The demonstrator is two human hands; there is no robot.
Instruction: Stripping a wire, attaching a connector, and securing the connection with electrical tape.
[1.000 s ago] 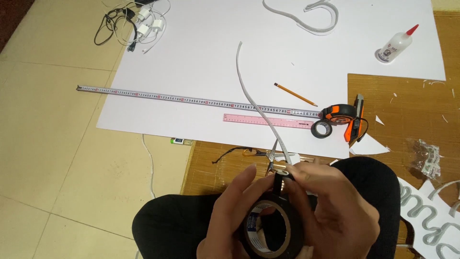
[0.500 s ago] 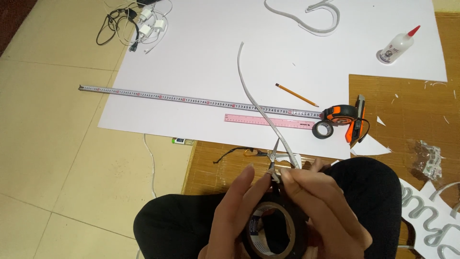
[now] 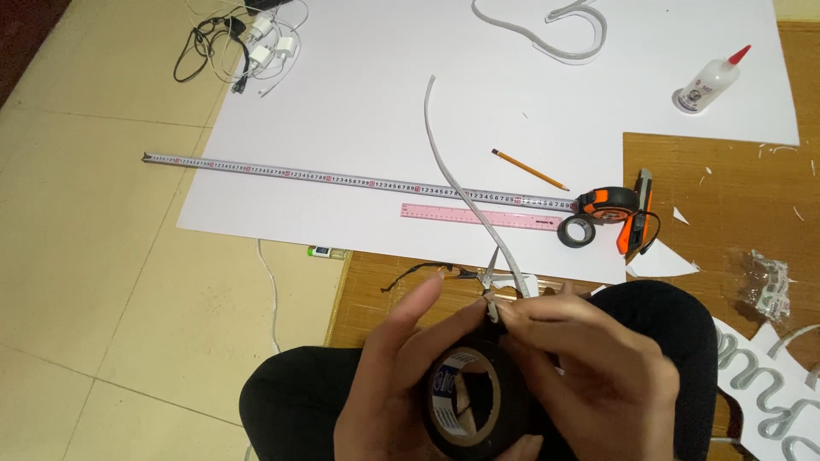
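Observation:
My left hand grips a roll of black tape from the left, index finger raised. My right hand covers the roll's right side, and its fingertips pinch something small at the roll's top edge, where the near end of a long white flexible strip meets it. The strip curves away over a large white sheet. Both hands hover above my lap in dark trousers.
On the sheet lie an extended metal tape measure with its orange case, a pink ruler, a pencil, a small tape roll, a glue bottle and a curved white strip. Chargers and cables sit far left.
The hands shifted slightly on the tape roll. My left index finger has lifted, and my right fingertips have moved up to the roll's top edge by the strip's end.

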